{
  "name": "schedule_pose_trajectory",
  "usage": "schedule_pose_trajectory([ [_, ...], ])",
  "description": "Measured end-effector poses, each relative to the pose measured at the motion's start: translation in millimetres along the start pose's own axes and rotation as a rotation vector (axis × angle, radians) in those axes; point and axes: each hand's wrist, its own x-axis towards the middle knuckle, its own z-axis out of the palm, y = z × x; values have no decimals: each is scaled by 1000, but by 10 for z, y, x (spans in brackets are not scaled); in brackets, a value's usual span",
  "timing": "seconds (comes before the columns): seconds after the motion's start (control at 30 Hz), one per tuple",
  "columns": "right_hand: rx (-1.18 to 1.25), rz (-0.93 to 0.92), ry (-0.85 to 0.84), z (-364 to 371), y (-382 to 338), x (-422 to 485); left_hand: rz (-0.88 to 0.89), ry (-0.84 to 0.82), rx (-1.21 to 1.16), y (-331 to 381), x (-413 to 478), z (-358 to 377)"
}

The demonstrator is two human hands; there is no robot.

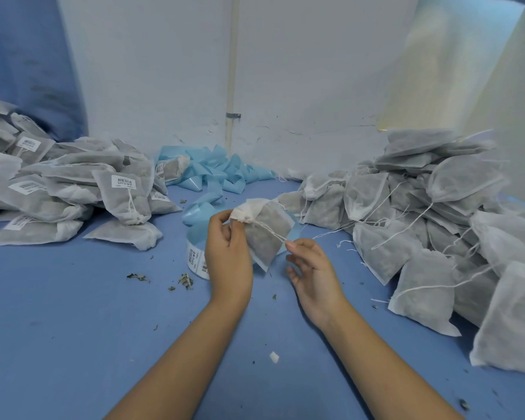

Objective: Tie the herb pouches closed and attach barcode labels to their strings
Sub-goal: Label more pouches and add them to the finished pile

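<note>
The work surface is a blue sheet (73, 313) laid against a pale wall (300, 71), strewn with dry herb fragments (185, 280).

The pouch (265, 234) in hand is held above the surface, centre frame, neck gathered and pointing up-left. The left hand (228, 256) pinches the bunched neck between thumb and fingers. The drawstring (275, 233) runs from the neck down-right to the right hand (312, 274), whose fingertips meet the string ends; the other fingers are spread and relaxed. Whether a knot is already formed at the neck cannot be told.

Judged step: closing the pouch.
- Keep the left pinch right at the gather so the neck does not reopen.
- Pull both strands together, in line with the neck, then knot against the gather.
- Leave enough free string for a label.

The label roll (198, 259) stands just behind the left wrist, within reach. Discarded blue backing strips (212, 174) lie beyond it. Labelled pouches (73, 189) are heaped at left; unlabelled pouches (431, 225) with loose strings are heaped at right
</note>
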Motion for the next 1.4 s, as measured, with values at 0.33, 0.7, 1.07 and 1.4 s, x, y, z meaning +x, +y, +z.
schedule_pose_trajectory([
  [0.33, 104, 32, -12, -53, 46, 64, -312, -207, -325, -5, 17, 17],
  [0.7, 49, 0, -60, -36, 93, 59, -212, -264, -184, -118, -131, 26],
  [1.07, -855, -217, -143, 32, 262, -8, -217, -76, -77, -108, 36, -86],
  [1.4, -1007, -337, -241, 69, 251, -81, -267, -141, -68, -114, 7, -114],
])
